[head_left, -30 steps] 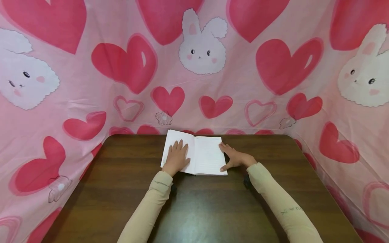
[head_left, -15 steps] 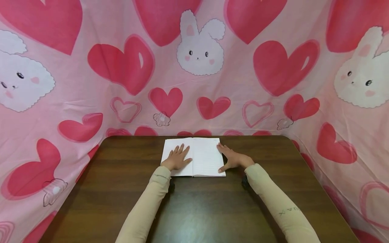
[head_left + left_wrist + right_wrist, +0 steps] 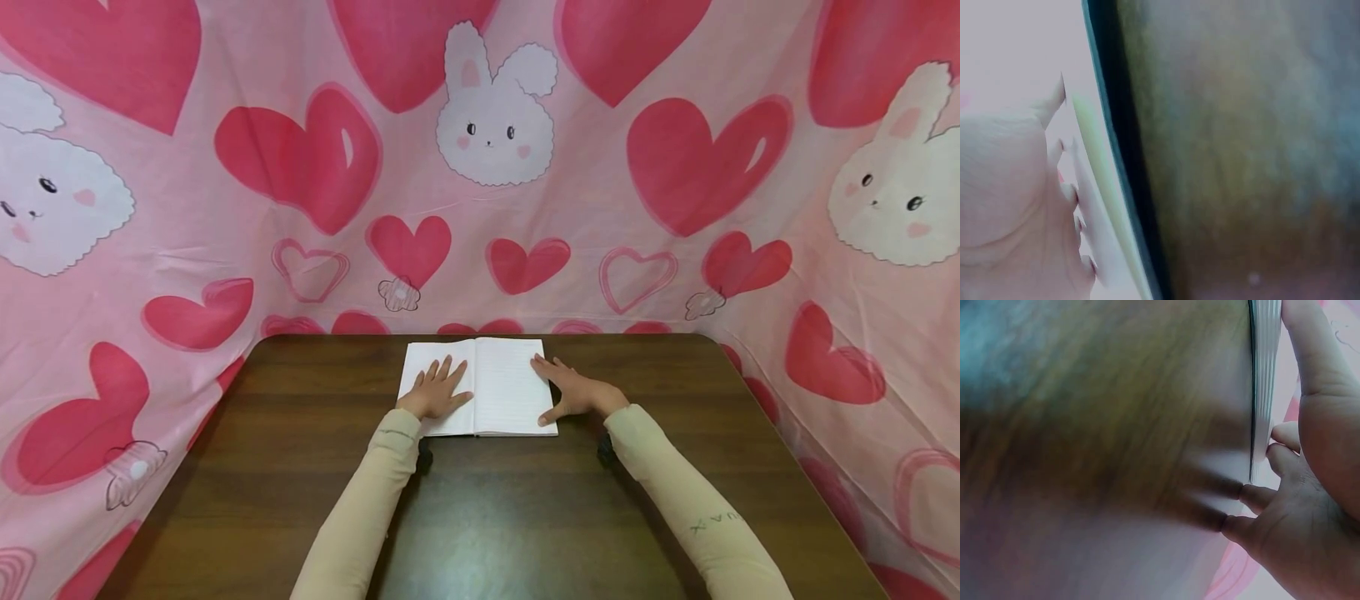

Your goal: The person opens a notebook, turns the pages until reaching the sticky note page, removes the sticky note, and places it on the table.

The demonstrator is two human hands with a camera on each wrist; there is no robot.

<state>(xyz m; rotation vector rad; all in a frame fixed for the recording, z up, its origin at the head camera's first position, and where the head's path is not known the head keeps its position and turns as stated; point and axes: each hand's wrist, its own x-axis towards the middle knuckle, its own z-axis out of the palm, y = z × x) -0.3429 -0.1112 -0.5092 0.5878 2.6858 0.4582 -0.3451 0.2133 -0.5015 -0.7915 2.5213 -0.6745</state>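
Observation:
An open notebook point(image 3: 512, 387) with lined white pages lies flat near the table's far edge. My left hand point(image 3: 435, 392) rests on its left page, fingers spread, thumb toward the spine. At the notebook's right edge is my right hand point(image 3: 576, 392), its thumb and forefinger spread apart and touching the right page. In the right wrist view, the page stack point(image 3: 1265, 381) shows edge-on with a thin dark cover, and two fingertips of the right hand point(image 3: 1310, 512) touch the table beside it. The left wrist view shows the left palm point(image 3: 1010, 200) over the page, with the dark cover edge point(image 3: 1125, 150) beneath.
The dark brown wooden table point(image 3: 480, 517) extends toward me on all near sides of the notebook. A pink cloth point(image 3: 585, 208) printed with hearts and rabbits hangs behind and at both sides of the table.
The left page, tilted up a second ago, now lies flat under my left hand, which has lowered with it. My right hand has stayed at the right edge.

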